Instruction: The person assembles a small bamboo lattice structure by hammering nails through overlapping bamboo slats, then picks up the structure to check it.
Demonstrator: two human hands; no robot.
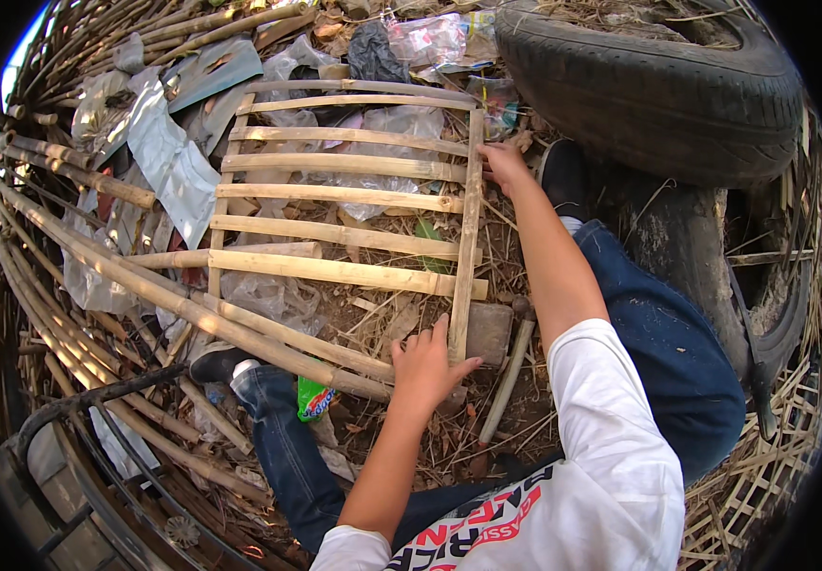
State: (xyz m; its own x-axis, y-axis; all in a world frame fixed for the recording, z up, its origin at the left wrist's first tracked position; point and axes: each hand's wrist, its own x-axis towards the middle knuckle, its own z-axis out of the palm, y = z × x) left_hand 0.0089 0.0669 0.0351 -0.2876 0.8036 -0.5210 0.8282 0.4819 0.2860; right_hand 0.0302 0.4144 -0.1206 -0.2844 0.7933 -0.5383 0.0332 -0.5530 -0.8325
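Note:
A flat bamboo frame point(335, 232) lies in front of me, with several pale split slats running across two long side strips. My right hand point(504, 166) is at the far end of its right side strip point(471, 219), fingers closed on the edge. At the near end of that same strip is my left hand point(427, 364), with its fingers and thumb spread around the strip's tip. Close to the left hand are a brownish block point(487, 333) and a round-ended stick point(508, 381) on the ground. The undersides of the slats are hidden.
A large worn tyre point(649, 95) stands at the far right. Long bamboo poles point(202, 319) reach in from the left, near a dark metal frame point(78, 404). Plastic sheets point(168, 157) and a green wrapper point(314, 400) litter the ground. My legs bend to either side.

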